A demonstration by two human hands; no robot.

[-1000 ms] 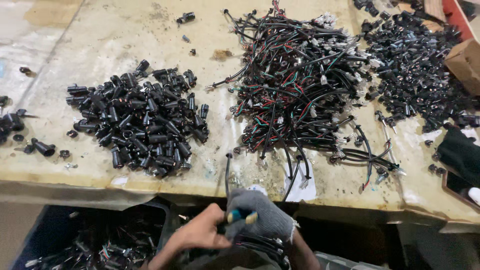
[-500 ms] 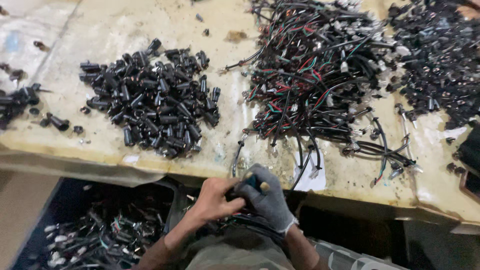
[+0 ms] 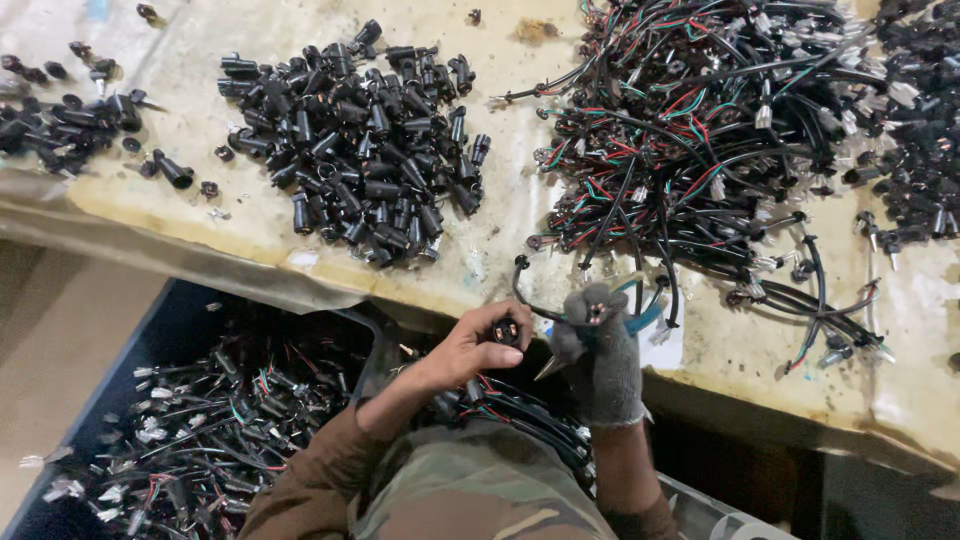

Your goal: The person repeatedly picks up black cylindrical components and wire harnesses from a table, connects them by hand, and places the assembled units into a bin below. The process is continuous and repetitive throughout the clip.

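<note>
While the bare left hand (image 3: 478, 345) now pinches a small black plastic connector cap (image 3: 506, 331) by its fingertips, the grey-gloved right hand (image 3: 598, 350), close beside, clamps teal-handled pliers (image 3: 632, 318), both risen nearer the surface (image 3: 500, 270) edge.

The view has tilted down, so the desk (image 3: 250, 230) edge now sits higher in the frame. Both hands have risen toward frame centre: the bare left hand (image 3: 478, 345) now pinches a small black connector (image 3: 506, 331), and the gloved right hand (image 3: 600, 350) has lifted its blue-handled tool (image 3: 640, 318) beside it. More of the blue bin (image 3: 130, 370) of wired parts shows at lower left.
</note>
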